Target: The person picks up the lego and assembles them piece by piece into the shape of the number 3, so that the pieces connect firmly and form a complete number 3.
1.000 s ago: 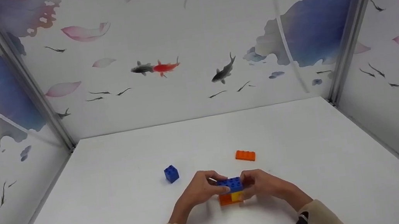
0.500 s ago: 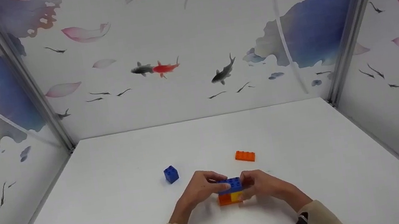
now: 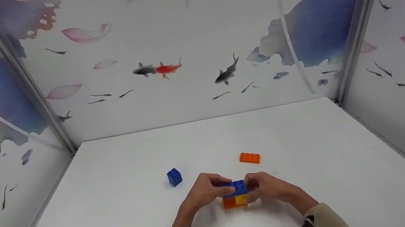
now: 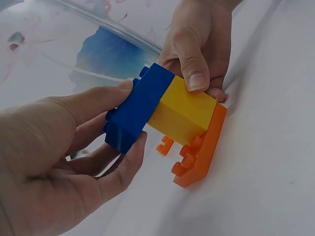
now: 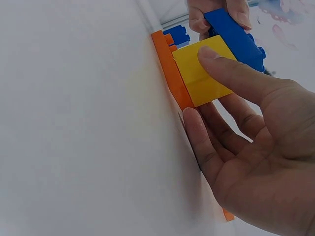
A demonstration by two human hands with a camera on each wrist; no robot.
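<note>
A yellow block (image 4: 182, 110) stands on one end of a flat orange brick (image 4: 204, 147), whose studs show beside it. On top of the yellow block lies a long blue brick (image 4: 140, 105), reaching out over the orange brick's bare studs. My left hand (image 3: 205, 190) pinches the blue brick between thumb and fingers at its overhanging end. With thumb on one face and fingers behind, my right hand (image 3: 266, 187) grips the yellow block (image 5: 204, 71) at its right end. A little finger of that hand lies by the orange brick's lower edge (image 5: 170, 73).
Beyond the left hand, a small blue block (image 3: 174, 176) stands on the white table (image 3: 122, 160). Another flat orange brick (image 3: 249, 158) lies behind the right hand. Patterned walls (image 3: 192, 99) enclose the table at the back and both sides.
Both hands stay almost in place on the stacked bricks. The left thumb has shifted slightly on the blue brick's top. The loose bricks have not moved.
</note>
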